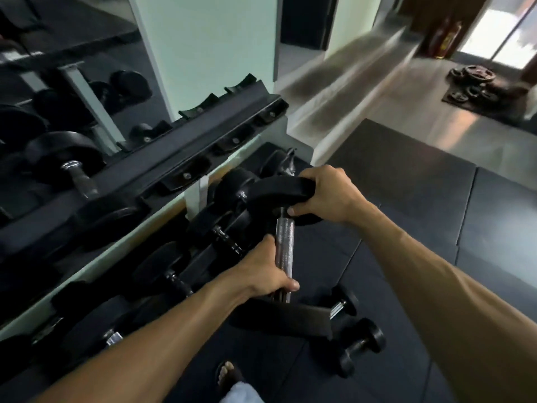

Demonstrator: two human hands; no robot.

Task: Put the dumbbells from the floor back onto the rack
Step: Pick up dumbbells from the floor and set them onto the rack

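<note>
I hold a large black dumbbell (284, 242) off the floor, its chrome handle pointing away from me. My left hand (268, 271) grips the handle near the closer head. My right hand (328, 196) curls over the far head's rim, thumb under it. The dumbbell rack (162, 167) runs along the left; its upper tier has several empty black cradles on the right, and one big dumbbell (78, 175) sits on it. Several dumbbells fill the lower tier (186, 257). Two small dumbbells (360, 344) lie on the floor mat just right of the held one.
Black rubber mats (421, 205) cover the floor to the right. Weight plates (473, 82) lie on a mat at the far right by a bright doorway. A mirror backs the rack. My sandalled foot (228, 373) stands at the bottom centre.
</note>
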